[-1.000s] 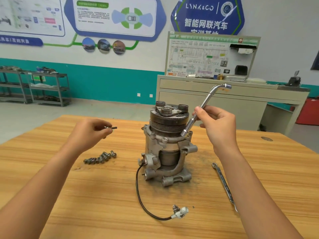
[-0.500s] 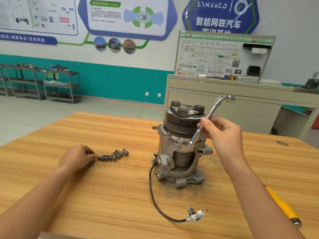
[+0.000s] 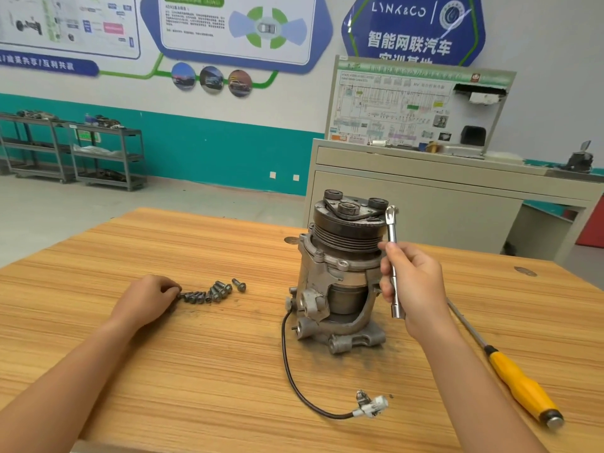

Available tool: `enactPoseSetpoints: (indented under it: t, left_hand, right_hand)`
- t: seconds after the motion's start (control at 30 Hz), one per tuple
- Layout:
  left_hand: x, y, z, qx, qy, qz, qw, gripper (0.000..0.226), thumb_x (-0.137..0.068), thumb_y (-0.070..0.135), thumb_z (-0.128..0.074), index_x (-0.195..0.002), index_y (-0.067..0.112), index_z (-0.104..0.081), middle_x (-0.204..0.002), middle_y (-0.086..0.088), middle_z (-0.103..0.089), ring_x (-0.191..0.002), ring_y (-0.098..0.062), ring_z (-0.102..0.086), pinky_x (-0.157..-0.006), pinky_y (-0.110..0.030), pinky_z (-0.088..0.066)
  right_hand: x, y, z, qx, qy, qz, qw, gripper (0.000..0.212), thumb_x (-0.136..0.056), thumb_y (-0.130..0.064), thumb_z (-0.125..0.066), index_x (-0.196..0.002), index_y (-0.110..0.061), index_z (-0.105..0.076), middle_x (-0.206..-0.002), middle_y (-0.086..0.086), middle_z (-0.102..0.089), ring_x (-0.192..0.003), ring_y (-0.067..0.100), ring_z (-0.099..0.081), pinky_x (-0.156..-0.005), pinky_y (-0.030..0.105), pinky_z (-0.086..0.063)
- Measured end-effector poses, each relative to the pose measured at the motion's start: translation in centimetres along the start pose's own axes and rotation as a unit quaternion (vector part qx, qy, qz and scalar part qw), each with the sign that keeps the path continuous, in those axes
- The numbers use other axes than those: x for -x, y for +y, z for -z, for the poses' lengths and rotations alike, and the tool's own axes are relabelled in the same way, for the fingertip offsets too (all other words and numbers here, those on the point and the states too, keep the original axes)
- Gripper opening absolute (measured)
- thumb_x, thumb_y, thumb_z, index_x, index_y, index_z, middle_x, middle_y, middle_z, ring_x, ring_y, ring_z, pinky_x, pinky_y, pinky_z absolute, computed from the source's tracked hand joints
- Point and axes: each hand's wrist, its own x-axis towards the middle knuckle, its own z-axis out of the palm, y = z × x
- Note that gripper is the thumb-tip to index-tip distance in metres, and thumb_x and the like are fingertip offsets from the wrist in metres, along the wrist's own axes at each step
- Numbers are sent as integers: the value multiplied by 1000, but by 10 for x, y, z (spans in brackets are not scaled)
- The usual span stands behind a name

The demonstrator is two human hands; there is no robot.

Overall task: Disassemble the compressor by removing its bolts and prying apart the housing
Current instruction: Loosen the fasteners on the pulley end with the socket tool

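Here, the compressor [image 3: 340, 276] stands upright on the wooden counter [image 3: 196, 371], a little right of the middle and closer to the far edge than the near one. Its dark round pulley is on top and its gray metal body is below. A black wire [image 3: 287, 361] comes out low on its left side, curls toward the near edge and ends in a small white plug [image 3: 372, 406] that lies flat on the wood.

The right hand [image 3: 415, 282] is just beside the compressor on its right. Its fingers are wrapped around a shiny bent wrench [image 3: 393, 253], which it holds almost straight up. The bent top end is next to the pulley. The bottom end sticks out under the hand. I cannot tell if the wrench touches the compressor.

The left hand [image 3: 147, 297] rests on the counter, well apart from the compressor, out toward the left edge. Its fingers are curled, and the tips are at the left end of a little row of bolts [image 3: 212, 292]. I cannot tell if it pinches a bolt or only touches one. The bolts lie loose on the wood between this hand and the compressor.

A long screwdriver [image 3: 523, 387] with a yellow handle lies near the right edge. Its handle points to the near right corner, and its thin metal rod runs back behind the right wrist.

Past the far edge stand a pale cabinet [image 3: 425, 204] with a chart board on it and gray shelves [image 3: 98, 158] by a teal wall.
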Motion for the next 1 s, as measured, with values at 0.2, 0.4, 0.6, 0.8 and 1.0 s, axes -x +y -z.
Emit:
enactPoseSetpoints:
  t: [0.2,0.4,0.6,0.8,1.0]
  left_hand:
    - [4,8,1,38,113,40,992,23,-91,16,-57,-106,4,-69,-91,-16,-67,-60,-19,-52,-55,-27,-37]
    - [2,79,4,232,143,-34,962,29,-95,19,-50,-117,4,-62,-111,-10,-64,-76,-15,-54,-66,-25,-41]
    - [19,164,-15,419,-102,-71,899,34,-99,35,-40,-125,20,-55,-121,8,-57,-107,-6,-51,-92,-32,-41]
    - [31,197,-21,469,-111,-75,873,23,-100,33,-39,-94,34,-61,-96,19,-62,-94,4,-53,-85,-28,-38]
    - [42,205,-24,484,-51,-73,871,31,-99,30,-41,-76,39,-59,-77,26,-62,-82,10,-52,-65,-15,-36]
  right_hand:
    - [2,4,3,29,9,23,999,23,-96,-16,-47,-76,-14,-58,-48,-8,-41,-34,4,-32,-32,17,-25]
    - [10,17,-3,111,6,83,990,16,-88,-20,-59,-73,-22,-55,-46,-10,-41,-41,7,-32,-42,24,-28]
    - [15,26,-25,204,16,144,968,26,-79,-26,-70,-70,-25,-46,-52,-9,-39,-45,-1,-40,-45,10,-34]
    - [10,28,-23,251,33,156,955,33,-74,-32,-74,-67,-23,-42,-55,-7,-41,-50,-1,-42,-49,12,-34]
    - [4,26,-17,264,27,137,954,39,-70,-39,-76,-62,-19,-43,-53,-8,-42,-49,-6,-42,-49,10,-35]
